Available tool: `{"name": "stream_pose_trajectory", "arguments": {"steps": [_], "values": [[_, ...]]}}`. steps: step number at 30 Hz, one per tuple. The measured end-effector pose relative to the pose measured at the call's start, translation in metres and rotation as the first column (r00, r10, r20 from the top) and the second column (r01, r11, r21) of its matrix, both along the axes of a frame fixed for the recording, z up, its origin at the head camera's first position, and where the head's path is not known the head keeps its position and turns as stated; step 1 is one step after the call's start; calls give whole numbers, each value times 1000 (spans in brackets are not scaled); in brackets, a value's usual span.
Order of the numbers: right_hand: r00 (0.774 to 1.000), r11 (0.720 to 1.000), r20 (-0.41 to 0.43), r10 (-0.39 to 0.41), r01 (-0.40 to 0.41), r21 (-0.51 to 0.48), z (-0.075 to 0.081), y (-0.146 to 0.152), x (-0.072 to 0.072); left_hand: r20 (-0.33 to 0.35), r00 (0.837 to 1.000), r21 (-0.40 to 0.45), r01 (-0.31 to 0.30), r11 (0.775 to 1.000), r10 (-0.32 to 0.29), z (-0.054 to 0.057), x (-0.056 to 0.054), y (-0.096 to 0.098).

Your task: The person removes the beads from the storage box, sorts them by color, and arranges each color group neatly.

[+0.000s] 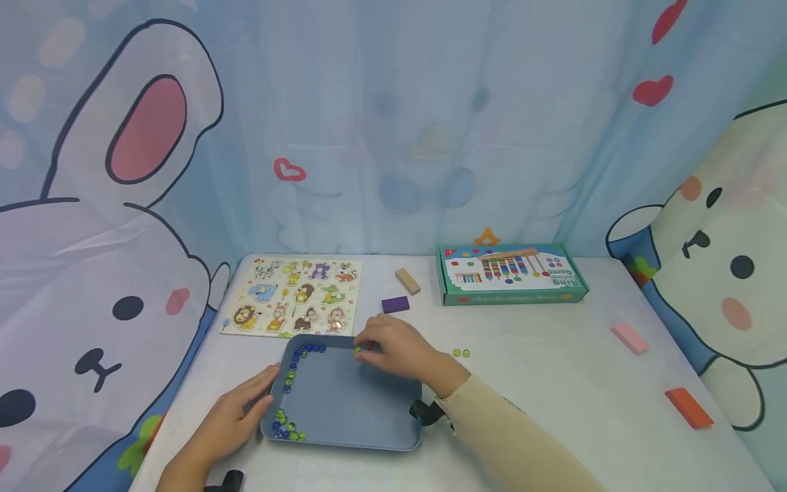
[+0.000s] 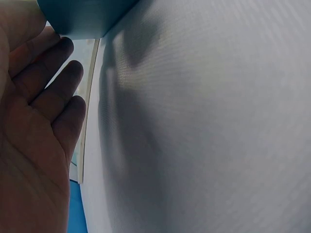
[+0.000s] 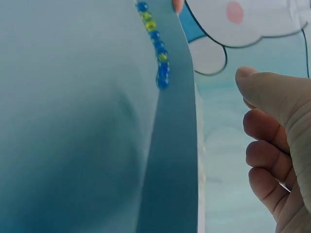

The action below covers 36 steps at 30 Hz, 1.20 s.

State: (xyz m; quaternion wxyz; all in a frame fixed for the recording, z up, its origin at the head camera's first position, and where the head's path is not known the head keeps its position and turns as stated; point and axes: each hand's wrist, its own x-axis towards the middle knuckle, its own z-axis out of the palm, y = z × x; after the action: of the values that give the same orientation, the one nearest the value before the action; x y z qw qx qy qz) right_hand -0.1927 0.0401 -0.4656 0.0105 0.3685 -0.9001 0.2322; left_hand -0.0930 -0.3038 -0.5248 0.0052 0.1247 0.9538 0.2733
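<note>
A blue-grey tray [image 1: 359, 410] lies on the table with blue and yellow-green marbles [image 1: 290, 377] along its left side and in its left corners. In the right wrist view a row of marbles [image 3: 159, 46] follows the tray wall. My right hand [image 1: 396, 347] is over the tray's far edge, pinching a yellow-green marble [image 1: 356, 349] at the fingertips; the right wrist view hides that marble. Against the tray's left side rests my left hand [image 1: 236, 410], its fingers loosely extended. The left wrist view shows those fingers [image 2: 58, 90] beside the tray's outer wall [image 2: 85, 19].
Two yellow-green marbles [image 1: 461, 353] lie right of the tray. Behind it are an animal puzzle board [image 1: 279, 290], a purple block [image 1: 395, 305], a wooden block [image 1: 407, 281] and a green game box [image 1: 513, 275]. Pink [image 1: 630, 339] and orange [image 1: 689, 408] blocks lie far right.
</note>
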Motion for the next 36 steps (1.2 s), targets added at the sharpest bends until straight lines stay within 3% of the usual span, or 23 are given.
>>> {"name": "stream_pose_trajectory", "arguments": {"steps": [8,18,26,36], "values": [[993,994,-39,-108,107,-26,-7,39,-3,1,1000,14,2,1000,-2,0,1,-2],[979,979,-18,-202,201,-45,-15,81,-5,-12,1000,49,16,999,-15,2,2,-2],[949,949,2,-314,314,-39,-18,117,-4,-31,999,50,20,999,-19,0,1,-3],[908,909,45,-417,417,7,-39,162,1,-25,1000,49,19,999,-18,4,2,0]]}}
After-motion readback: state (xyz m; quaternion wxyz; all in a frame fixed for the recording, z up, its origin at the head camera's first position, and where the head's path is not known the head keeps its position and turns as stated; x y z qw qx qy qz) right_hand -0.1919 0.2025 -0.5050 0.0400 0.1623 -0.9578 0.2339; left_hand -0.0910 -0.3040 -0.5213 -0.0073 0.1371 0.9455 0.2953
